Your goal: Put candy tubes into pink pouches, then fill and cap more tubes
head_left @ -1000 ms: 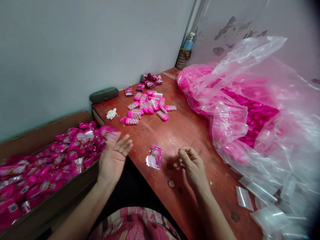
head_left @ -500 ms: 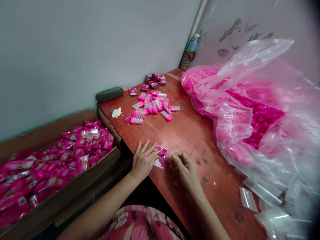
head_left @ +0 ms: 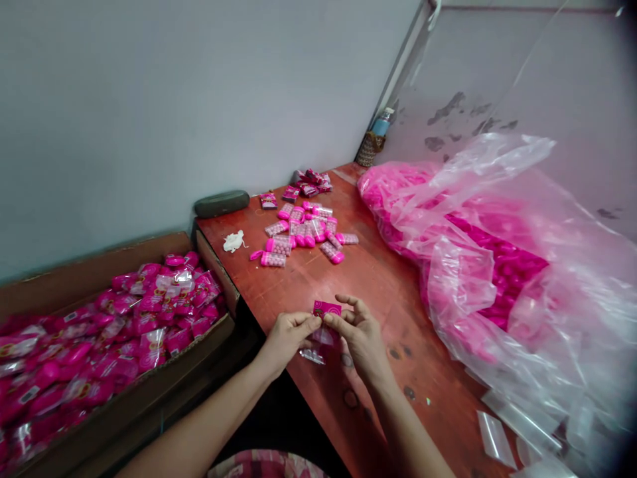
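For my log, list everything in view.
Packet: at least one, pink, centre
Tubes: many, pink and clear, centre
Wrapped packs: many, pink, in carton
Carton: one, brown, left
Flat packets: several, pink, far edge
Case: one, green, far left
Scrap: one, white, left edge
Bottle: one, blue, far corner
Woven holder: one, brown, around bottle
Bag: one, clear, right, pink pieces inside
Sleeves: several, clear, lower right
Table: one, red, centre
Walls: two, grey, behind
Garment: one, pink, bottom
Forearms: two, bare, bottom
Left grip: one, bare, pinching packet
Right grip: one, bare, pinching packet

Left grip (head_left: 286, 337) and right grip (head_left: 364, 334) hold pink packaging (head_left: 328, 307).
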`<state>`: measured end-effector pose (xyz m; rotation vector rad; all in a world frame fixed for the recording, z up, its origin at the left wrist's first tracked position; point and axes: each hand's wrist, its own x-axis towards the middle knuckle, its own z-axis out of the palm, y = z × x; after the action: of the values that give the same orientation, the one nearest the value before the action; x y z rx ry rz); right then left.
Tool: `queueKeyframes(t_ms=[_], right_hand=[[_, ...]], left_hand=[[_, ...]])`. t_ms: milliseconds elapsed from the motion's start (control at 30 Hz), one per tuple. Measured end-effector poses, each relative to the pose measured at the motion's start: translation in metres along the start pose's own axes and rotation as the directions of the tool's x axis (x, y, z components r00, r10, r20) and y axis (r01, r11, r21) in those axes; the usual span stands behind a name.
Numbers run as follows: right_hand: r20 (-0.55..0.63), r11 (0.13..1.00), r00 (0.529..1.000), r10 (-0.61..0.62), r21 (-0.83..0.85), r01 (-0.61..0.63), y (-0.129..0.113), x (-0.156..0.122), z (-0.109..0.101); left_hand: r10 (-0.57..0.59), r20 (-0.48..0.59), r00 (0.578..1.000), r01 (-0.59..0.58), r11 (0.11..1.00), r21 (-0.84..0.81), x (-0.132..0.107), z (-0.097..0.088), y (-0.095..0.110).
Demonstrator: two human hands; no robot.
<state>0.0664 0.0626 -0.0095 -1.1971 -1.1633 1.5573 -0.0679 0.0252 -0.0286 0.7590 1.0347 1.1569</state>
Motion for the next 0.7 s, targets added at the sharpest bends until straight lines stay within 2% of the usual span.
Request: queueKeyframes(t_ms=[67, 133, 167, 200, 233, 267, 300, 333, 367, 400, 433, 500, 533, 567, 600, 633, 667, 700], right_hand=[[0.055, 0.996, 0.998, 0.008, -0.085, -0.003, 0.001, 0.005, -0.003], [0.12, 0.968, 0.992, -0.022, -0.247, 0.051, -0.001, 0.019, -0.008], [0.141, 0.923, 0.987, -0.074, -0.364, 0.121, -0.005, 0.03, -0.01], [0.162, 0.838, 0.974, -0.155, -0.5, 0.217, -0.01, 0.044, -0.013], [0.195, 0.7, 0.946, -0.257, -0.638, 0.322, -0.016, 0.061, -0.015], [0.256, 0.494, 0.895, -0.365, -0.762, 0.42, -0.023, 0.08, -0.018], [0.377, 0.25, 0.826, -0.419, -0.827, 0.504, -0.03, 0.1, -0.021], [0.529, 0.027, 0.761, -0.376, -0.814, 0.58, -0.037, 0.12, -0.024], [0.651, -0.151, 0.701, -0.292, -0.755, 0.638, -0.042, 0.137, -0.028], [0.742, -0.269, 0.642, -0.196, -0.67, 0.692, -0.045, 0.153, -0.032], [0.799, -0.335, 0.589, -0.124, -0.592, 0.733, -0.046, 0.165, -0.037], [0.876, -0.348, 0.476, -0.073, -0.47, 0.811, -0.041, 0.186, -0.05], [0.901, -0.311, 0.422, -0.1, -0.431, 0.847, -0.035, 0.196, -0.058], [0.911, -0.258, 0.372, -0.178, -0.408, 0.876, -0.026, 0.206, -0.065], [0.91, -0.187, 0.339, -0.239, -0.386, 0.903, -0.017, 0.217, -0.072], [0.906, -0.096, 0.326, -0.27, -0.362, 0.927, -0.006, 0.227, -0.078], [0.884, 0.015, 0.37, -0.287, -0.382, 0.924, 0.004, 0.235, -0.084], [0.846, 0.148, 0.471, -0.251, -0.447, 0.882, 0.012, 0.241, -0.09]], left_hand=[[-0.049, 0.013, 0.999, 0.05, 0.992, -0.116, 0.003, -0.001, -0.001], [-0.066, -0.031, 0.997, 0.059, 0.983, -0.175, 0.005, -0.002, -0.001], [-0.074, -0.066, 0.995, 0.06, 0.979, -0.193, 0.006, -0.003, -0.001], [-0.086, -0.103, 0.991, 0.063, 0.975, -0.211, 0.007, -0.005, -0.001], [-0.101, -0.137, 0.985, 0.068, 0.971, -0.228, 0.008, -0.006, 0.0], [-0.115, -0.167, 0.979, 0.072, 0.967, -0.244, 0.01, -0.008, 0.001], [-0.128, -0.191, 0.973, 0.075, 0.963, -0.26, 0.011, -0.009, 0.002], [-0.138, -0.209, 0.968, 0.076, 0.957, -0.279, 0.011, -0.011, 0.004], [-0.146, -0.227, 0.963, 0.074, 0.952, -0.298, 0.011, -0.012, 0.005], [-0.155, -0.243, 0.958, 0.072, 0.946, -0.316, 0.009, -0.012, 0.006], [-0.163, -0.26, 0.952, 0.069, 0.939, -0.336, 0.006, -0.012, 0.007], [-0.189, -0.287, 0.939, 0.069, 0.921, -0.382, 0.001, -0.011, 0.008], [-0.206, -0.294, 0.933, 0.069, 0.907, -0.416, 0.0, -0.011, 0.007], [-0.221, -0.284, 0.933, 0.075, 0.891, -0.448, 0.001, -0.012, 0.006], [-0.23, -0.276, 0.933, 0.075, 0.877, -0.475, 0.002, -0.013, 0.005], [-0.229, -0.271, 0.935, 0.066, 0.863, -0.502, 0.005, -0.016, 0.003], [-0.221, -0.255, 0.941, 0.054, 0.845, -0.533, 0.007, -0.018, 0.002], [-0.209, -0.254, 0.944, 0.031, 0.826, -0.563, 0.008, -0.019, 0.0]])
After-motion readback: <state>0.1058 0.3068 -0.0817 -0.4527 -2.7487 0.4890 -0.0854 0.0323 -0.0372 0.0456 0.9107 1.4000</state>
